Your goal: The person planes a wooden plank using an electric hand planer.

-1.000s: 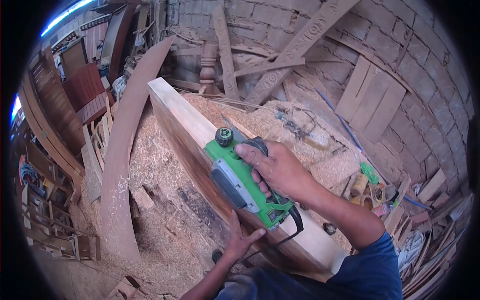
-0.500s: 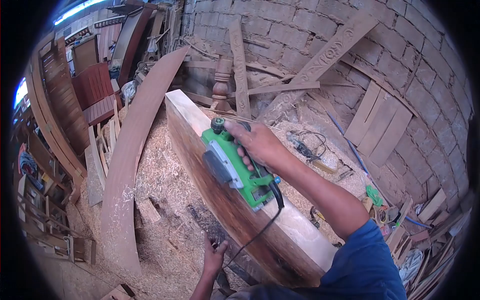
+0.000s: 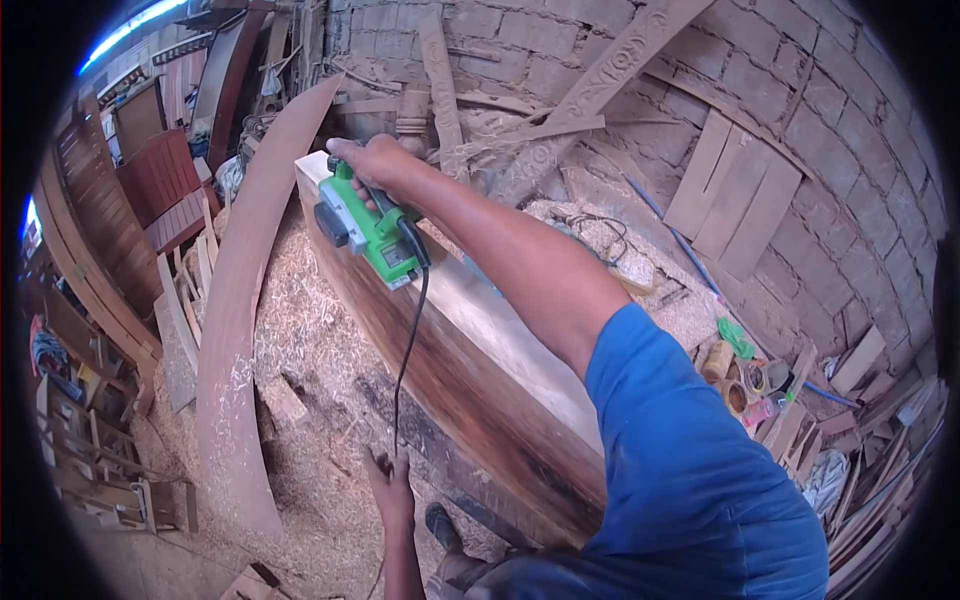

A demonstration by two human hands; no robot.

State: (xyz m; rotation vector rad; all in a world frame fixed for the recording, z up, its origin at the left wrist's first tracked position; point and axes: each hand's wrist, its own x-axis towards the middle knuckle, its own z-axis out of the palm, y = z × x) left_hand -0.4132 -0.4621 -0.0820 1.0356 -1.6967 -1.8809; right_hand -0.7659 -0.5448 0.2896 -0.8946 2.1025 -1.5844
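My right hand [image 3: 378, 165] grips the top handle of a green electric planer [image 3: 385, 238]. The planer rests on the pale top edge of a thick, curved wooden slab [image 3: 465, 385], near its far end. The slab's side shows dark brown grain. From the planer's rear a black power cord [image 3: 408, 350] hangs down to my left hand [image 3: 390, 485]. That hand is low, left of the slab, with the cord between its fingers.
A long curved board [image 3: 235, 350] leans at the left over wood shavings [image 3: 320, 310]. Carved boards [image 3: 630, 65] lean on the block wall [image 3: 760, 110]. Tape rolls [image 3: 735, 390] and offcuts lie at the right. A shoe [image 3: 442, 525] shows below the slab.
My right hand has pushed the planer forward along the slab to its far end. The cord is drawn out longer, and now runs into my left hand. The view has shifted slightly.
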